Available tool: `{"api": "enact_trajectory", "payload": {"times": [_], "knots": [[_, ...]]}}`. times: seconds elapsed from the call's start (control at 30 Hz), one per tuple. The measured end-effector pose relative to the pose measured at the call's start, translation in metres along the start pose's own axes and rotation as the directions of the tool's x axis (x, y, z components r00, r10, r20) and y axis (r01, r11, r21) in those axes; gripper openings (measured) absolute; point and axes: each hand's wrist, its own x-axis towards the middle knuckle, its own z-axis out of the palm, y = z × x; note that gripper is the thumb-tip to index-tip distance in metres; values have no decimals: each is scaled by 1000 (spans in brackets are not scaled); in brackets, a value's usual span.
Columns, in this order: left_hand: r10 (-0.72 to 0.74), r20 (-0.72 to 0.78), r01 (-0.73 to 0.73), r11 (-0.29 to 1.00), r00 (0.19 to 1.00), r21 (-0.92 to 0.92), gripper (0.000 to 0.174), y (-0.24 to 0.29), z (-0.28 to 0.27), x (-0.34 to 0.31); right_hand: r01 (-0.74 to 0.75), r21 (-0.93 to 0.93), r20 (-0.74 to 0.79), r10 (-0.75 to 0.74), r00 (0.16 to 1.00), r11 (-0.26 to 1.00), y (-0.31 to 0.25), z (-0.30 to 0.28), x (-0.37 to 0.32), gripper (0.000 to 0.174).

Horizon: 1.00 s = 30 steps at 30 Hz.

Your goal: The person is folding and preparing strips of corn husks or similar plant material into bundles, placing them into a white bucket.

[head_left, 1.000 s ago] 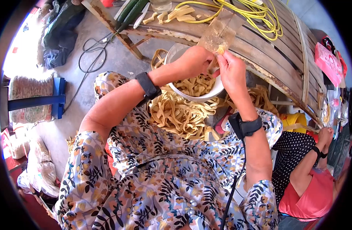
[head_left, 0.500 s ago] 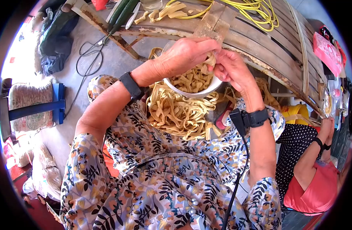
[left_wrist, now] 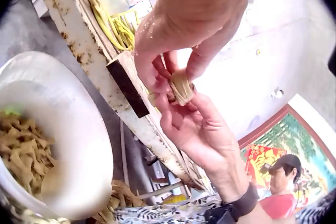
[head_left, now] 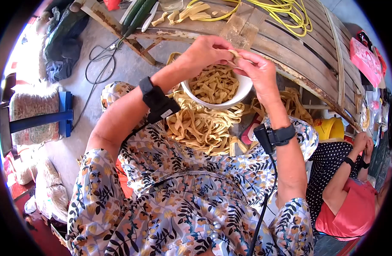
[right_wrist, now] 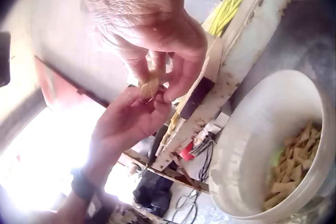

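My left hand (head_left: 206, 55) and right hand (head_left: 260, 77) meet fingertip to fingertip above the far side of a white bucket (head_left: 244, 91). Between them they pinch a flat, pale tan strip (left_wrist: 181, 87), bent into a small fold or knot. In the right wrist view the strip (right_wrist: 149, 83) fans out between thumb and fingers. Short folded tan pieces (head_left: 217, 87) fill the lower part of the bucket. Long loose strips of the same colour (head_left: 196, 128) lie heaped just in front of it, close to my lap.
Beyond the bucket stands a slatted wooden bench (head_left: 285, 55) with a rusty edge. It carries a flat board (head_left: 241, 27), yellow cord (head_left: 296, 21) and a few strips (head_left: 194, 10). A seated person in red (head_left: 349, 205) is at the right. Black cable (head_left: 104, 64) lies on the floor.
Both hands have shifted slightly up and left. The left hand, which lay over the strip half a second ago, has drawn back, and the fingertips now meet at the strip. More of the bucket's contents shows.
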Motion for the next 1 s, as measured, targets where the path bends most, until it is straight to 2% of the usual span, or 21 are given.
{"api": "enact_trajectory", "payload": {"times": [0.03, 0.1, 0.2, 0.3, 0.33, 0.43, 0.53, 0.6, 0.63, 0.67, 0.7, 0.73, 0.77, 0.87, 0.9, 1.0], "knots": [[-22, 59, 26, 997, 998, -71, 20, 4, -1, 0, -54, 41, 30, 53, 998, 998, -3, -3, 0, 24], [124, 92, -133, 987, 988, 90, 23, -3, -2, 5, -164, 124, 94, 153, 984, 979, -9, -8, 0, 23], [289, 117, -311, 903, 950, 296, 27, -6, 3, 7, -260, 381, 194, 199, 961, 887, 2, -12, 3, 24], [437, 67, -420, 793, 897, 442, 25, -1, 6, 1, -317, 427, 267, 216, 939, 847, 2, -12, 3, 25], [487, 45, -446, 753, 872, 484, 23, 0, 7, -1, -300, 375, 242, 219, 945, 877, 3, -12, 2, 25], [549, 281, -542, 398, 787, 740, 18, 0, 4, -3, -256, 206, 184, 219, 958, 945, 3, -6, -2, 27], [596, 359, -600, 268, 718, 754, 10, -5, 5, -3, -242, -16, 139, 242, 960, 970, -3, -2, -7, 29], [556, 204, -545, 561, 806, 623, 6, -7, 4, -3, -247, -212, 74, 267, 961, 945, -15, -1, -11, 30], [515, 134, -501, 684, 846, 530, 8, -6, 3, -3, -218, -202, 77, 237, 968, 955, -19, -4, -9, 28], [389, 62, -386, 859, 919, 336, 9, -5, 3, -5, -190, -192, 81, 208, 975, 963, -22, -10, -8, 25], [239, 27, -241, 964, 971, 113, 11, 4, 5, -9, -163, -180, 82, 180, 980, 970, -23, -13, -8, 23], [80, 30, -76, 990, 996, -120, 13, 11, 6, -11, -127, -178, 86, 144, 986, 976, -22, -12, -8, 22], [-7, 16, 12, 951, 1000, -309, 16, 15, 6, -10, -94, -177, 91, 111, 990, 980, -22, -12, -8, 20], [-32, 121, 99, 793, 992, -602, 24, 10, -12, -6, 31, -268, 132, 5, 991, 963, -24, -12, -10, 16], [-43, 113, 107, 741, 993, -663, 29, 10, -16, -3, 80, -329, 130, -39, 991, 941, -26, -11, -12, 15], [-56, 53, 77, 754, 997, -652, 30, 12, -21, -5, 190, -430, 134, -146, 980, 882, -30, -6, -15, 13]]}}
